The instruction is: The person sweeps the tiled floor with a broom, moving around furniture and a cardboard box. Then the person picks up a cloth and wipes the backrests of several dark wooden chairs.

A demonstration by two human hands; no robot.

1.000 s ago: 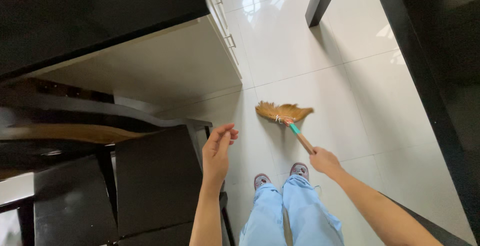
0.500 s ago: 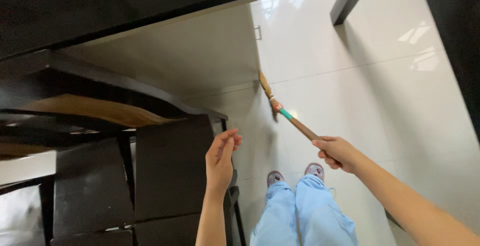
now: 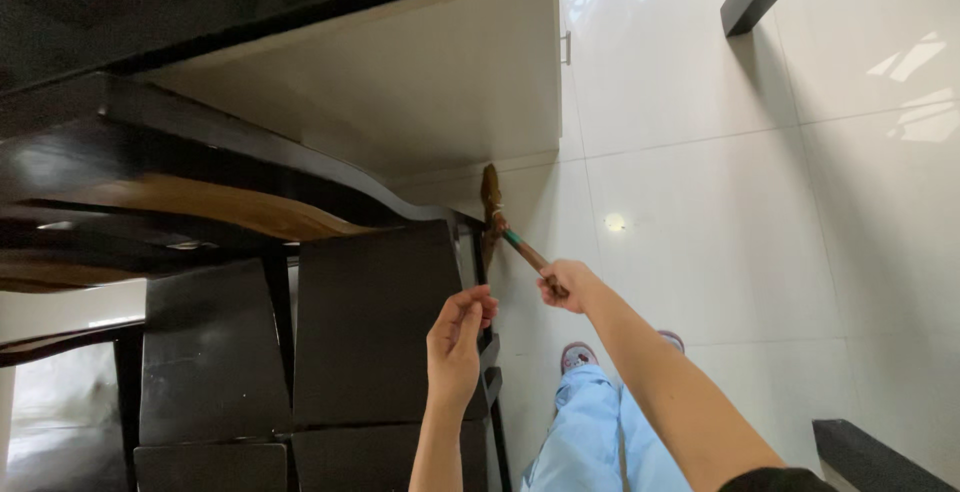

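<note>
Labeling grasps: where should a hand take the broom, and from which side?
Grip the bare wooden handle below the teal band, coming from the person's side. The broom slants away, bristles down at the cabinet base, so only that end is free; the right hand holds it there.

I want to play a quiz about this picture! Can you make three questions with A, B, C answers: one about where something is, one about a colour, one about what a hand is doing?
1. Where is the broom head?
A. by the dark chair's edge
B. on the counter
C. on the shoes

2. What colour is the band on the broom handle?
A. red
B. teal
C. yellow

3. What is the left hand doing?
A. gripping the broom
B. lifting a chair
C. raised, holding nothing

Answers: 1 A, the bristles sit beside the chair; 2 B, a teal band shows below the bristles; 3 C, only the right hand grips the handle.
</note>
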